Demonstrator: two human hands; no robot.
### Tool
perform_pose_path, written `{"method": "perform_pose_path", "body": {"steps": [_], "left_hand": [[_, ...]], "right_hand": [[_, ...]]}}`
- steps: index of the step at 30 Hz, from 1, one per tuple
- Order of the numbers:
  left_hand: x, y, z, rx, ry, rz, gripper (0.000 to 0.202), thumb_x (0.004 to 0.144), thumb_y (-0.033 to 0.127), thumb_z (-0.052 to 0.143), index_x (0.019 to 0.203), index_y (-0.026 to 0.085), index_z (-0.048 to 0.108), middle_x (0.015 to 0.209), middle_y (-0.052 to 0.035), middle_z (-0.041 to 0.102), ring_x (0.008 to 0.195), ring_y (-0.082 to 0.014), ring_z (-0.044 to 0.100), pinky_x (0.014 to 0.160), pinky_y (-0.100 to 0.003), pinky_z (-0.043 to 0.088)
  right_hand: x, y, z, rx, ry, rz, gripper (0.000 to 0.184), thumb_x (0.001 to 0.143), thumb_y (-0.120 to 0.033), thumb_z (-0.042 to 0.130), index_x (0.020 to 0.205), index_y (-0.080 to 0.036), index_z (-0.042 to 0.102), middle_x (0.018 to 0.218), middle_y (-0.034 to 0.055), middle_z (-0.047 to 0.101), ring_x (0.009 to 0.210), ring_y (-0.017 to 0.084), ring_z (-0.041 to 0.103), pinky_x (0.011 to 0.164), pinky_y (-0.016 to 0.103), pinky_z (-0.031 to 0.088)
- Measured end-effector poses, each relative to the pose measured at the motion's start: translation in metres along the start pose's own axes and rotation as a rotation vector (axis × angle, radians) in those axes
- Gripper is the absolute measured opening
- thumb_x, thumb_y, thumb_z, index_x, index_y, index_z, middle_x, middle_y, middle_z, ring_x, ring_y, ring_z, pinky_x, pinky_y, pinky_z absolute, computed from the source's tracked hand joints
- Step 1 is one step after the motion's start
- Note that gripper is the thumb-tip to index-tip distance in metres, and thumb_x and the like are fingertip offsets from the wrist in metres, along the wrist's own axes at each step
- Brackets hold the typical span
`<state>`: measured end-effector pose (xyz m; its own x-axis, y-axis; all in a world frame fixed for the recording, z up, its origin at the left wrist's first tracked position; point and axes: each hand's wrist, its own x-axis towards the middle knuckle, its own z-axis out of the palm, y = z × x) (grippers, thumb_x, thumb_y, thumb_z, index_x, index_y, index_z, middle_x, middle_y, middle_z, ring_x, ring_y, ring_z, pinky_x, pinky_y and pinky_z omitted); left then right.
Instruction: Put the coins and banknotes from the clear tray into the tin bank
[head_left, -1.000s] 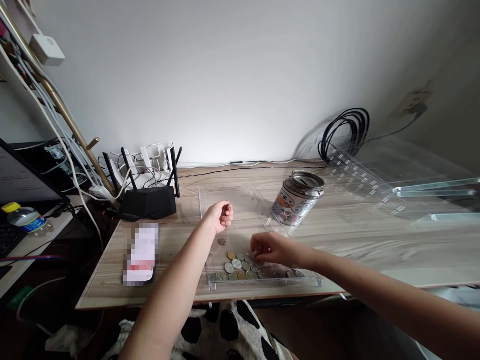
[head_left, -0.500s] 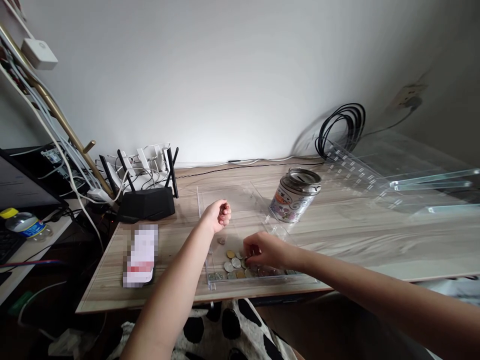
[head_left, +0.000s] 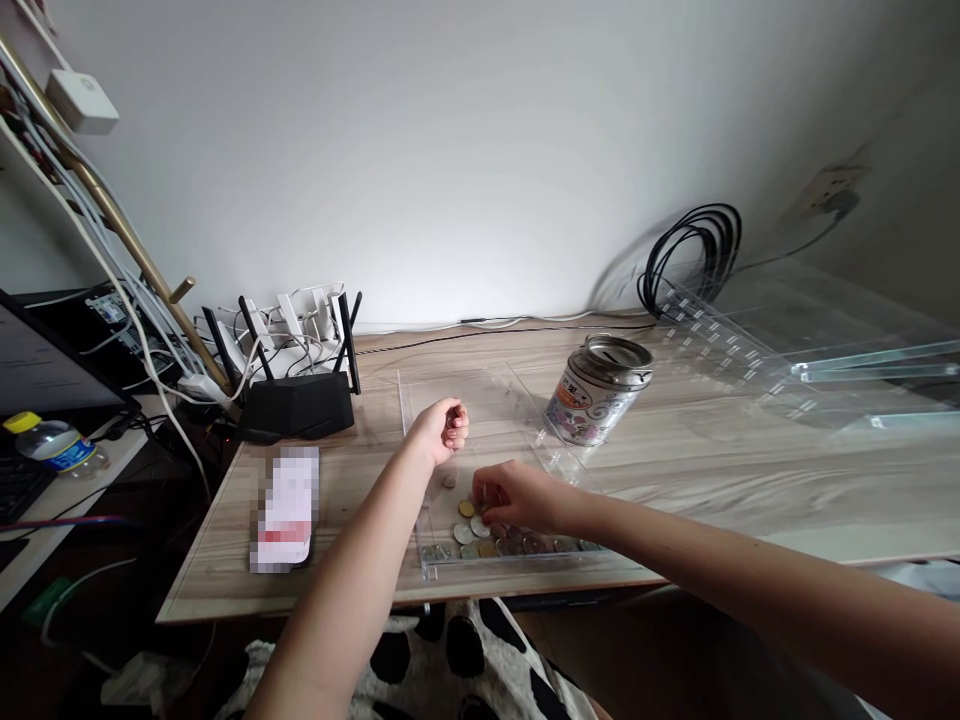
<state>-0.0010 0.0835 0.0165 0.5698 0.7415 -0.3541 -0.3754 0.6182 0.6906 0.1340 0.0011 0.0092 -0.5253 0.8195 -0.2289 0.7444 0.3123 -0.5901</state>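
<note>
Several silver and gold-coloured coins point(head_left: 464, 533) lie spread in a clear plastic tray point(head_left: 495, 564), most of them along its near edge. Over them, my right hand point(head_left: 514, 495) reaches in from the right, thumb and fingers pinched at a silver coin by the gold one. My left hand point(head_left: 442, 430) is raised above the tray's left side, its fingers curled into the palm; what they hold is hidden. One small coin point(head_left: 449, 481) lies apart, below my left hand. Right of the tray stands an upright metal coin tin point(head_left: 598, 392) with a slotted lid and wire handle.
A black router point(head_left: 296, 408) and a white one sit at the back left, cables around them. A pixelated flat object point(head_left: 285, 510) lies at the table's left. Coiled black cable point(head_left: 690, 255) leans on the wall beside clear plastic panels point(head_left: 750, 340). A capped bottle point(head_left: 60, 447) stands far left.
My right hand has shifted slightly left over the coins, toward the gold one. My left hand stays closed in nearly the same place. The whole view has moved a little.
</note>
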Motion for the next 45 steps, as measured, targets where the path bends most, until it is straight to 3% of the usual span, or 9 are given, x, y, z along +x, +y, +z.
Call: {"method": "perform_pose_path", "body": {"steps": [9, 16, 21, 27, 31, 35, 39, 42, 45], "left_hand": [[0.000, 0.000, 0.001, -0.028, -0.002, -0.001, 0.024, 0.077, 0.021, 0.039, 0.054, 0.015, 0.039, 0.043, 0.0055, 0.032, 0.030, -0.0019, 0.022, 0.029, -0.015, 0.009], [-0.001, 0.000, 0.001, -0.045, -0.003, -0.015, 0.024, 0.077, 0.020, 0.038, 0.054, 0.015, 0.039, 0.043, 0.0054, 0.032, 0.030, -0.0022, 0.022, 0.029, -0.015, 0.009], [-0.001, 0.001, 0.002, -0.066, 0.020, -0.002, 0.022, 0.077, 0.018, 0.038, 0.055, 0.014, 0.041, 0.042, 0.0042, 0.035, 0.030, -0.0026, 0.026, 0.029, -0.014, 0.013], [0.004, -0.003, 0.003, -0.051, 0.157, -0.011, 0.019, 0.077, 0.014, 0.035, 0.062, 0.012, 0.046, 0.048, -0.0034, 0.050, 0.042, -0.0101, 0.049, 0.044, -0.022, 0.043], [0.002, -0.005, 0.004, -0.055, 0.125, 0.004, 0.017, 0.077, 0.011, 0.035, 0.071, 0.008, 0.050, 0.059, -0.0096, 0.057, 0.053, -0.0140, 0.058, 0.054, -0.026, 0.049], [-0.001, -0.004, 0.005, -0.093, 0.053, -0.008, 0.020, 0.079, 0.015, 0.035, 0.078, 0.005, 0.052, 0.067, -0.0136, 0.060, 0.060, -0.0176, 0.061, 0.057, -0.029, 0.051], [0.001, -0.004, 0.005, -0.135, 0.082, 0.025, 0.017, 0.077, 0.012, 0.037, 0.078, 0.005, 0.053, 0.058, -0.0090, 0.058, 0.055, -0.0163, 0.061, 0.056, -0.028, 0.052], [0.003, -0.003, 0.003, -0.197, 0.157, 0.067, 0.016, 0.075, 0.008, 0.038, 0.075, 0.004, 0.054, 0.055, -0.0087, 0.057, 0.053, -0.0154, 0.060, 0.055, -0.026, 0.052], [0.004, -0.004, 0.001, -0.208, 0.139, 0.088, 0.020, 0.074, 0.006, 0.036, 0.074, 0.001, 0.055, 0.062, -0.0145, 0.060, 0.063, -0.0182, 0.062, 0.058, -0.025, 0.052]], "right_hand": [[-0.009, 0.000, 0.004, -0.126, 0.087, -0.007, 0.011, 0.058, -0.015, 0.057, 0.069, -0.015, 0.057, 0.069, 0.0015, 0.058, 0.058, 0.011, 0.049, 0.051, 0.019, 0.033], [-0.013, -0.003, 0.001, 0.025, -0.090, -0.040, 0.034, 0.058, -0.014, 0.056, 0.091, -0.019, 0.057, 0.062, -0.0036, 0.055, 0.053, 0.009, 0.048, 0.048, 0.018, 0.033], [-0.015, -0.014, -0.001, -0.068, -0.122, -0.064, 0.021, 0.055, -0.012, 0.054, 0.075, -0.018, 0.058, 0.062, -0.0029, 0.055, 0.055, 0.009, 0.046, 0.047, 0.018, 0.031], [-0.008, -0.010, -0.010, -0.047, -0.153, -0.045, 0.011, 0.054, -0.016, 0.059, 0.065, -0.015, 0.056, 0.058, -0.0028, 0.054, 0.051, 0.009, 0.045, 0.045, 0.019, 0.031], [0.009, -0.008, -0.041, 0.021, 0.049, -0.120, 0.015, 0.062, -0.028, 0.058, 0.065, -0.014, 0.056, 0.057, -0.0009, 0.054, 0.049, 0.008, 0.045, 0.046, 0.020, 0.034], [0.033, -0.010, -0.072, 0.042, 0.339, -0.057, 0.022, 0.065, -0.034, 0.056, 0.071, -0.013, 0.060, 0.059, 0.0022, 0.059, 0.050, 0.010, 0.050, 0.046, 0.021, 0.036], [0.052, -0.013, -0.074, -0.146, 0.440, -0.029, 0.019, 0.066, -0.029, 0.055, 0.067, -0.015, 0.067, 0.060, 0.0032, 0.061, 0.054, 0.012, 0.052, 0.051, 0.021, 0.035], [0.050, -0.013, -0.071, -0.177, 0.525, -0.083, 0.021, 0.071, -0.030, 0.052, 0.071, -0.018, 0.069, 0.074, 0.0042, 0.064, 0.062, 0.012, 0.054, 0.056, 0.022, 0.037], [0.024, -0.007, -0.086, -0.166, 0.753, -0.037, 0.023, 0.074, -0.034, 0.050, 0.076, -0.019, 0.068, 0.079, 0.0052, 0.063, 0.065, 0.014, 0.054, 0.058, 0.024, 0.037]]}}
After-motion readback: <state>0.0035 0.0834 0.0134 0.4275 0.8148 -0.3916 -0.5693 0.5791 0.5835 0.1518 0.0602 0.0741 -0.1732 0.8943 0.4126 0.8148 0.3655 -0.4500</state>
